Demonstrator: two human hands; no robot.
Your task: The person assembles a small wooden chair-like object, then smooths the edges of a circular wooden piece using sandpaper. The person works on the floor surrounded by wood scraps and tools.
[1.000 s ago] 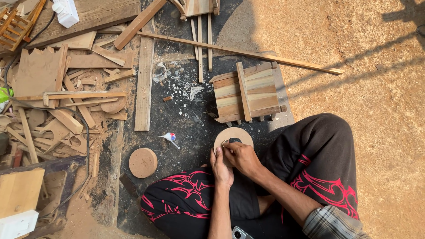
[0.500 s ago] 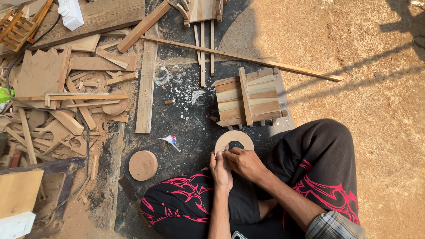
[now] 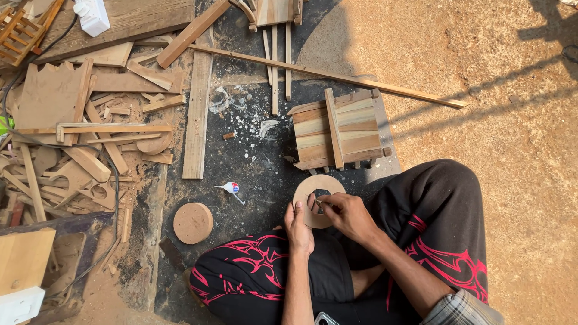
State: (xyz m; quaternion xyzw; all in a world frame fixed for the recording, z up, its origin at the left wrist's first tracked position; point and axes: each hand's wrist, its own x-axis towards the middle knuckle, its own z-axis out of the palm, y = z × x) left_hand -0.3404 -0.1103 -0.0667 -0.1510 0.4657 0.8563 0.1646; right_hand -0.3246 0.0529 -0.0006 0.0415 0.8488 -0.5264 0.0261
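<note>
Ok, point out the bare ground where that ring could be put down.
Free: sandy ground right of the slatted box; dark mat between plank and box, beside the glue tube. Crowded: scrap pile at left.

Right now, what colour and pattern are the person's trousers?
The trousers are black with a red, spiky tribal-style pattern; the head view shows them.

Right hand (image 3: 346, 215) covers the 4 o'clock edge of the wooden ring (image 3: 318, 191); the small item pinched at the ring's hole is too small to identify. Left hand (image 3: 298, 227) hides the ring's 7 o'clock edge. Grip state of either hand not resolvable. Phone (image 3: 325, 319) cut by the frame at 6 o'clock. White block (image 3: 18, 304) cut at 8 o'clock. Glue tube (image 3: 229, 188) label unreadable.
</note>
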